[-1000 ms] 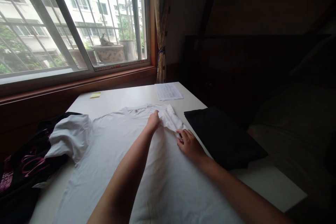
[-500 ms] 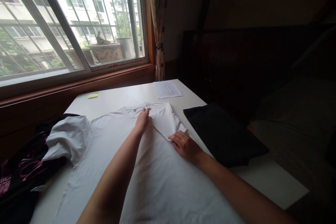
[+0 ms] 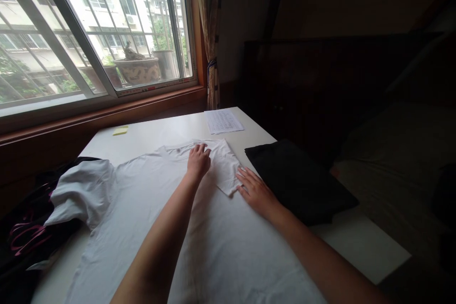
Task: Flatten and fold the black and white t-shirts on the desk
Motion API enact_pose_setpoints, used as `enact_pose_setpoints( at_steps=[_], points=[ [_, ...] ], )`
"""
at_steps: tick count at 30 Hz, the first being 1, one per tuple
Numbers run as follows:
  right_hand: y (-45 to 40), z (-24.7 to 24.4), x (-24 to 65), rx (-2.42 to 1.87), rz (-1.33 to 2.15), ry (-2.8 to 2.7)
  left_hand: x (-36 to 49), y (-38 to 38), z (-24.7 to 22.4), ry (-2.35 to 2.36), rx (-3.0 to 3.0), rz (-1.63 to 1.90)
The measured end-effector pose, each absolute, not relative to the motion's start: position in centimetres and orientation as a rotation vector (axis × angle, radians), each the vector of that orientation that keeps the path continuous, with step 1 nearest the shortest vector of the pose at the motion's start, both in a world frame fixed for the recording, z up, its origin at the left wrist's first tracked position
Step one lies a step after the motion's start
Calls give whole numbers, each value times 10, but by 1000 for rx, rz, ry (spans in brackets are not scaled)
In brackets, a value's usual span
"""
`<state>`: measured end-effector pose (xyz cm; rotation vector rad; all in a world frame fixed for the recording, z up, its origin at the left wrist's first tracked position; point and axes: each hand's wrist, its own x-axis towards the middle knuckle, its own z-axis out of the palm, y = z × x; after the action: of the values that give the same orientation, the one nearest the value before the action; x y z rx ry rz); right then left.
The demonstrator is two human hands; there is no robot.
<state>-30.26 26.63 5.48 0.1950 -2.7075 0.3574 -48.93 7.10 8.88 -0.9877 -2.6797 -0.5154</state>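
A white T-shirt [image 3: 149, 209] lies spread over the table, its neckline toward the window side. The right sleeve [image 3: 225, 171] is folded inward onto the body of the shirt, while the left sleeve [image 3: 85, 185] hangs out crumpled over dark cloth. Just below the collar, my left hand [image 3: 199, 160] rests on the fabric, fingers somewhat bent and apart. My right hand [image 3: 255, 191] lies flat at the outer edge of the folded sleeve, fingers stretched out. Neither hand grips the cloth.
A folded black garment [image 3: 299, 183] lies at the right of the white table [image 3: 370, 247]. Printed paper sheets [image 3: 224, 121] and a yellow sticky note [image 3: 120, 130] are toward the back. Black clothing with pink print [image 3: 28, 237] is heaped at the left edge. A barred window [image 3: 99, 28] stands beyond.
My right hand has let go of the sleeve's edge and flattened out beside it. The left hand has opened and shifted slightly right. The folded sleeve now lies flatter.
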Motion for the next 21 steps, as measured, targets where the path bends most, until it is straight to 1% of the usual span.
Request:
enact_pose_setpoints(
  at_steps=[4,6,12,21],
  points=[
    [265,53,-301,204,287,-2755,-475,111,80,-2671,-1321,-475],
    [264,53,-298,202,234,-2774,-469,130,73,-2695,-1398,-463],
    [257,58,-287,123,127,-2825,-479,154,59,-2799,-1319,-469],
    [255,77,-286,108,176,-2797,-498,153,60,-2872,-1168,-463]
  ],
)
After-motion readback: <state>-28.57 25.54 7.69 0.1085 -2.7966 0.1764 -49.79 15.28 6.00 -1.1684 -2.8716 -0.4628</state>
